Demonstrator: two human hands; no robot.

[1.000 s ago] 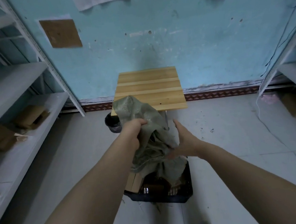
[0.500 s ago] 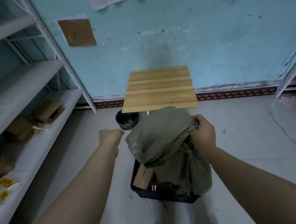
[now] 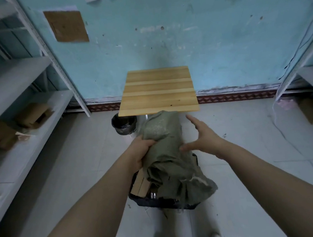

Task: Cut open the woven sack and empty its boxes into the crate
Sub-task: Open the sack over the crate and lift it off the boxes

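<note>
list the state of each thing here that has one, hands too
sack, crumpled, held above the crate, frayed end draped over it
left hand grip, curled round the sack's side
right hand grip, fingers spread, thumb at the sack
crate, partly covered by the sack
boxes, lying in the crate
bin, upright, black liner

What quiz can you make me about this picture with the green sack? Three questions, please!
1. True or false: the right hand grips the woven sack.
2. Where is the black bucket? A: on the floor by the wooden table. B: on top of that table. C: inside the crate.
3. Fill the gap: the tan boxes lie in the dark ____.
Key: 1 false, the left hand grips the sack and the right hand is open; 2 A; 3 crate.
</note>
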